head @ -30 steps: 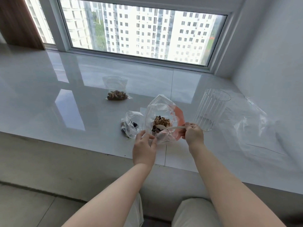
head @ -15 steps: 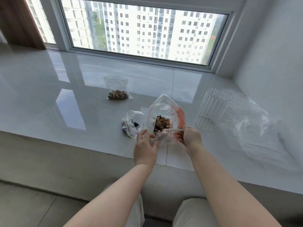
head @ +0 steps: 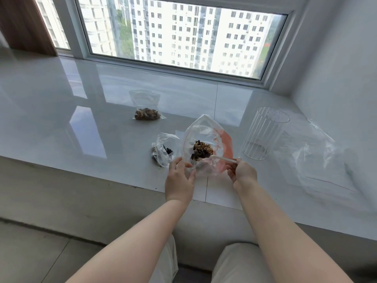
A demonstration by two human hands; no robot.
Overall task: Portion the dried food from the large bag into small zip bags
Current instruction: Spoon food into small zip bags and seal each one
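Since half a second ago your right hand (head: 243, 172) has drawn back toward the right, so more of the white spoon (head: 222, 159) handle shows outside the bag mouth; your left hand (head: 180, 178) has stayed at the bag's near rim.

Open bag (head: 204, 146): clear plastic with a red strip on its right side, held tilted up off the bench (head: 81, 139) near the front edge, mouth toward you. Dried food (head: 201, 151), brown and dark bits, sits in its lower part. Spoon bowl lies in the bag just beside the food.

Left grip: fingers and thumb pinch the bag's near-left rim. Right grip: fingertips pinch the end of the spoon handle, narrow.

Just left of the held bag, touching it, a crumpled small bag (head: 163, 152) with a few dark pieces lies on the bench. Farther back, toward the window edge, a small zip bag (head: 146, 111) holds a portion and lies flat.

Right of the held bag stands a ribbed clear glass (head: 265, 132), upright. Beyond it, toward the right wall, loose clear plastic (head: 318, 158) is spread over the bench.
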